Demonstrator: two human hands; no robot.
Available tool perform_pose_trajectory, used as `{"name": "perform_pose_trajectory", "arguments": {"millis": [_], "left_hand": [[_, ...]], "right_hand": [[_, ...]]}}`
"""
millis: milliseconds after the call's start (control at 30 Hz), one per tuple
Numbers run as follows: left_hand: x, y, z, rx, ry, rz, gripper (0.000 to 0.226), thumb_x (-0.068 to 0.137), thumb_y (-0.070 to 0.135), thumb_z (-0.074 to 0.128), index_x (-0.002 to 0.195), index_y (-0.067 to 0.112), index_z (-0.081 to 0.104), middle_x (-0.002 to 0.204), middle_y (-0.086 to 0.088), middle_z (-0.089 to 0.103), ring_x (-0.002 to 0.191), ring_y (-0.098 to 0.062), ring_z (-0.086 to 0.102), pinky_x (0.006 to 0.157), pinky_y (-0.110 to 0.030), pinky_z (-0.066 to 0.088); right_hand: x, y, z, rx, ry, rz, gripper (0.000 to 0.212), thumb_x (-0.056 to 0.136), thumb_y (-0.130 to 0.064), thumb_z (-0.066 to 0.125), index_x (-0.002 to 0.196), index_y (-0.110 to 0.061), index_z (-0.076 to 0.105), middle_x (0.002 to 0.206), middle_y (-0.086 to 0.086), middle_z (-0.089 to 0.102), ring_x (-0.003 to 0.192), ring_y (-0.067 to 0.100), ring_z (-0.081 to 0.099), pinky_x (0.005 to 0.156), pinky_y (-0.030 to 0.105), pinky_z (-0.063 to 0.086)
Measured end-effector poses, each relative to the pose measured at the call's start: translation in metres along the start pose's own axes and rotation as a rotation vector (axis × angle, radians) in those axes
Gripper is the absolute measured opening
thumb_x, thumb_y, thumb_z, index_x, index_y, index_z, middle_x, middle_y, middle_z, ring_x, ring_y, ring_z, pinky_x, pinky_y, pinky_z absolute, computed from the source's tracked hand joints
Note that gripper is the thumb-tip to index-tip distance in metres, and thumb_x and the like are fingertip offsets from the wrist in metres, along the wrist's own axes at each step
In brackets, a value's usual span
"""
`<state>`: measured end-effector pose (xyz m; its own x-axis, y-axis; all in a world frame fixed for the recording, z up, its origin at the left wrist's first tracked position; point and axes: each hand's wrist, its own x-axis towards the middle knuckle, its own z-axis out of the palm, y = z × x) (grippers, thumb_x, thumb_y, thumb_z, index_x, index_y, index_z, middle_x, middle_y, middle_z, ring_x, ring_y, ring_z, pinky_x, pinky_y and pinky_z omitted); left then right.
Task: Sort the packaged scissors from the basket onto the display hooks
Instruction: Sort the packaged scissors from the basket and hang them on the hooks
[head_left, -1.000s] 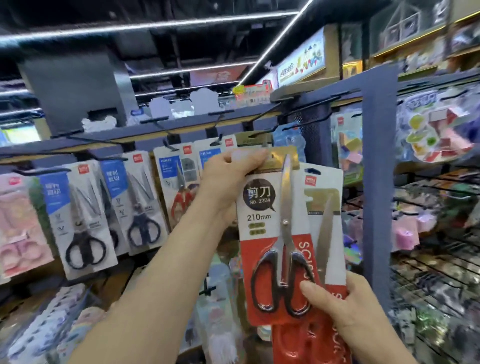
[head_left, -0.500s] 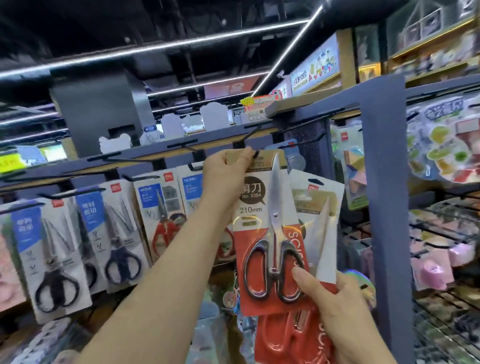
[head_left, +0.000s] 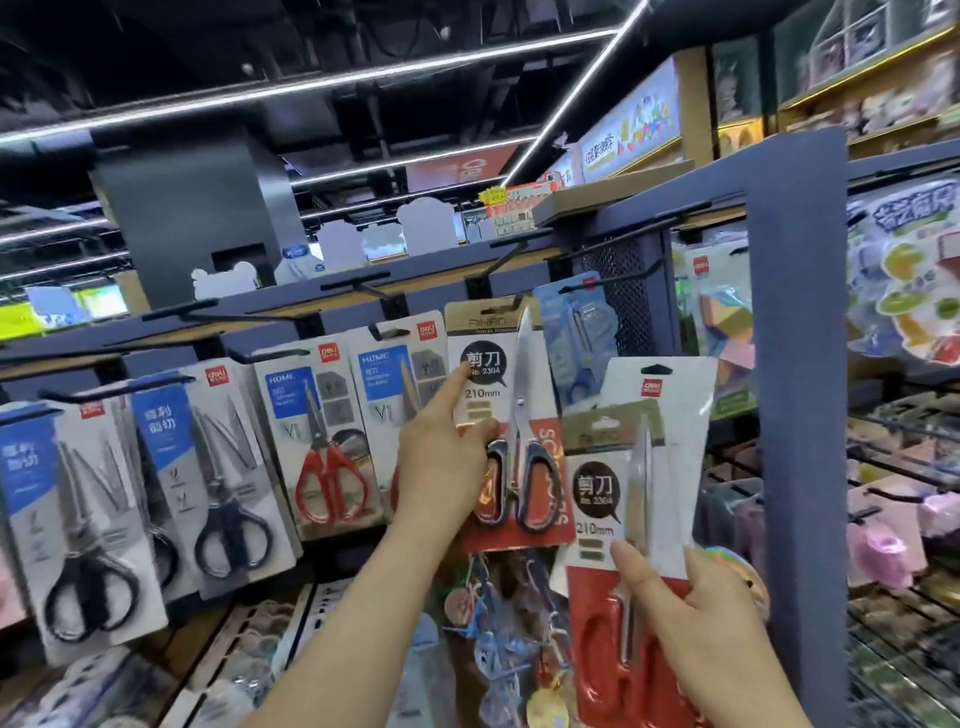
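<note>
Head view. A 210 mm scissors pack (head_left: 506, 415) hangs from a black display hook (head_left: 500, 264), well left of the blue upright post (head_left: 800, 364). Left hand (head_left: 447, 467): index finger straight with its tip on the card's black label, thumb tip on the card front by the handles, other fingers curled, gripping nothing I can see. Right hand (head_left: 701, 639), lower and just left of the post, pinches a second 210 mm pack (head_left: 608, 499), thumb in front and fingers behind. A white-backed pack (head_left: 680, 410) sits behind it, apparently in the same grip. Basket not in view. Judgement: the hung pack looks seated, so the step is settling it. Steady any swing with the flat finger and check the hole sits fully over the hook. Then bring the matching pack to that hook, lining up its hole before pushing, and keep the two held cards from sliding apart.
</note>
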<state>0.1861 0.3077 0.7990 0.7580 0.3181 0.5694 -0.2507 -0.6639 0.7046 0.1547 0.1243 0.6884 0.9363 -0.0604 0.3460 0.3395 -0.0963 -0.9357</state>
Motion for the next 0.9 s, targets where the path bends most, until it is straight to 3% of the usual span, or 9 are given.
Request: {"name": "perform_pose_trajectory", "arguments": {"millis": [67,167,300,467,567,667,767,833,900], "left_hand": [[0.015,-0.005,0.012,0.163,-0.015,-0.026,0.072,0.091,0.005,0.062,0.150,0.038,0.035,0.128,-0.001,0.061,0.104,-0.021,0.063,0.092,-0.039,0.053],[0.025,-0.005,0.026,0.476,-0.077,0.003,0.092,0.086,-0.007,0.054,0.157,0.034,0.012,0.117,-0.011,0.059,0.101,-0.030,0.060,0.088,-0.042,0.053],[0.026,-0.004,0.036,0.695,-0.155,0.025,0.094,0.089,-0.001,0.054,0.158,0.024,-0.005,0.114,-0.016,0.060,0.096,-0.032,0.059,0.071,-0.036,0.045],[0.010,0.009,0.024,0.739,-0.149,0.080,0.071,0.093,0.001,0.043,0.156,0.022,0.018,0.119,-0.016,0.063,0.104,-0.035,0.059,0.082,-0.039,0.047],[-0.007,0.013,0.008,0.352,0.010,0.165,0.039,0.100,0.012,0.042,0.134,0.022,0.058,0.112,-0.006,0.071,0.098,-0.027,0.066,0.086,-0.042,0.054],[-0.020,0.027,0.003,-0.265,-0.131,0.052,0.022,0.100,0.020,0.053,0.114,0.023,0.070,0.093,0.007,0.073,0.083,-0.013,0.070,0.071,-0.032,0.059],[-0.024,0.039,0.005,-0.353,-0.316,0.012,0.012,0.088,0.023,0.072,0.099,0.027,0.075,0.093,0.007,0.075,0.087,-0.009,0.071,0.076,-0.030,0.059],[-0.027,0.045,0.005,-0.361,-0.322,-0.026,0.009,0.081,0.018,0.079,0.084,0.026,0.076,0.083,0.005,0.076,0.076,-0.013,0.073,0.069,-0.030,0.058],[-0.025,0.051,-0.001,-0.372,-0.272,-0.026,0.009,0.081,0.016,0.078,0.082,0.025,0.075,0.080,0.003,0.076,0.071,-0.015,0.072,0.064,-0.028,0.057]], "right_hand": [[0.001,0.004,-0.007,-0.045,0.033,-0.051,0.022,0.087,-0.027,0.073,0.072,-0.043,0.069,0.076,-0.021,0.072,0.083,-0.010,0.065,0.064,-0.001,0.040],[0.003,0.005,-0.017,-0.003,0.005,-0.072,0.023,0.087,-0.023,0.073,0.071,-0.039,0.070,0.072,-0.028,0.071,0.075,-0.021,0.060,0.062,-0.001,0.040],[0.002,0.000,-0.019,0.124,-0.081,-0.042,0.007,0.085,-0.025,0.071,0.084,-0.026,0.078,0.076,-0.012,0.077,0.075,0.001,0.072,0.063,0.010,0.050],[-0.001,-0.007,-0.021,0.356,-0.174,0.082,0.019,0.073,-0.029,0.068,0.084,-0.016,0.076,0.078,-0.004,0.078,0.072,0.007,0.074,0.058,0.013,0.053],[-0.003,-0.005,-0.023,0.385,-0.200,0.110,0.026,0.072,-0.030,0.067,0.089,-0.013,0.077,0.084,0.006,0.079,0.077,0.020,0.076,0.059,0.020,0.057],[-0.006,-0.008,-0.026,0.365,-0.226,0.106,0.026,0.071,-0.035,0.069,0.088,-0.018,0.080,0.088,0.006,0.079,0.082,0.022,0.076,0.066,0.026,0.058],[-0.010,-0.020,-0.023,0.325,-0.258,0.055,0.018,0.079,-0.023,0.069,0.064,-0.023,0.079,0.068,-0.009,0.075,0.070,0.004,0.073,0.063,0.012,0.051],[-0.014,-0.030,-0.020,0.253,-0.228,0.042,0.055,0.085,-0.004,0.065,0.033,-0.021,0.063,0.043,-0.018,0.059,0.047,-0.011,0.058,0.049,0.003,0.040],[-0.016,-0.037,-0.020,0.227,-0.227,0.047,0.065,0.087,0.002,0.063,0.025,-0.017,0.053,0.034,-0.013,0.050,0.039,-0.011,0.050,0.046,0.003,0.037]]}}
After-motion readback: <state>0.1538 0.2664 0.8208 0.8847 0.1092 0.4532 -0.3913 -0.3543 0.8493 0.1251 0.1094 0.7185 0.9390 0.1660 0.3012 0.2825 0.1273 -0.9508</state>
